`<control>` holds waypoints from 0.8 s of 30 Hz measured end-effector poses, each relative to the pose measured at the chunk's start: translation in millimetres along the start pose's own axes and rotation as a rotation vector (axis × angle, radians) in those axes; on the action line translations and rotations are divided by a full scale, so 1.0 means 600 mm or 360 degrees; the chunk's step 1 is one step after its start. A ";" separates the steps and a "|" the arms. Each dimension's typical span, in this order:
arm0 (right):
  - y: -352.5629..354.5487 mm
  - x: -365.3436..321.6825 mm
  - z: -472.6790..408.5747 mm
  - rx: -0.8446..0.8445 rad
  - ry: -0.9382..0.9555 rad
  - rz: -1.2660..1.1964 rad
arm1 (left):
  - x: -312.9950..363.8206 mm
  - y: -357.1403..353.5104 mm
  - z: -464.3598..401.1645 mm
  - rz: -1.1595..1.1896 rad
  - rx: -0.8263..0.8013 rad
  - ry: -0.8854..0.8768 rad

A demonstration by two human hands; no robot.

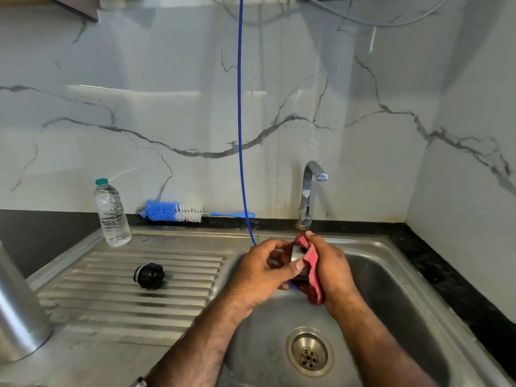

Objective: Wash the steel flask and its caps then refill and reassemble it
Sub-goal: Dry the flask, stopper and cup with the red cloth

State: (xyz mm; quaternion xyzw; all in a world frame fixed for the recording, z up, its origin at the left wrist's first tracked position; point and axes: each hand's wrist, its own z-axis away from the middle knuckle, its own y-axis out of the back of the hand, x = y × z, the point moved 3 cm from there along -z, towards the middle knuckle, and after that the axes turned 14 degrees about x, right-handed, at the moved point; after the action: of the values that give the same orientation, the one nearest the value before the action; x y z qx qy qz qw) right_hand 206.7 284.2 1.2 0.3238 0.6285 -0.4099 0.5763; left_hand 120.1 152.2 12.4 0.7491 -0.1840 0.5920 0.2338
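The scene is evenly and brightly lit by soft daylight-like light; a pale reflected glare band sits on the glossy marble wall; the sink shows dull sheen; soft shadows darken the upper right corner; wide-angle bending curves the edges; the steel flask at left looks blurred.

- Blue cord hangs down in front of the marble wall.
- Tap stands behind the sink, spout dry.
- Drain sits in the basin floor.
- Black counter borders the ribbed drainboard.
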 end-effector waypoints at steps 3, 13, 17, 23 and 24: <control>-0.007 0.003 0.003 -0.0077 0.0012 0.0043 | -0.007 0.010 -0.004 0.0264 -0.0076 0.0213; -0.004 -0.003 0.007 0.0032 0.0119 0.0132 | -0.016 0.012 -0.006 0.0476 -0.0159 0.0464; -0.025 -0.004 0.027 -0.0150 0.0940 0.0479 | -0.025 0.016 -0.020 0.0770 0.0063 0.0749; -0.026 -0.024 0.025 -0.0070 0.1484 0.0789 | -0.030 0.024 -0.023 0.0885 -0.0153 0.0660; -0.023 -0.023 0.019 0.0008 0.1392 0.0785 | -0.030 0.020 -0.020 0.0809 -0.0147 0.0562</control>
State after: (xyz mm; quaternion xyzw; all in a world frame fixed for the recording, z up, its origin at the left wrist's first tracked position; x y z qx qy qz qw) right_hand 201.6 268.6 17.0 0.6056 0.7150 -0.0891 0.3379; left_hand 99.5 149.3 -1.4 0.5531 -0.3486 0.7435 0.1404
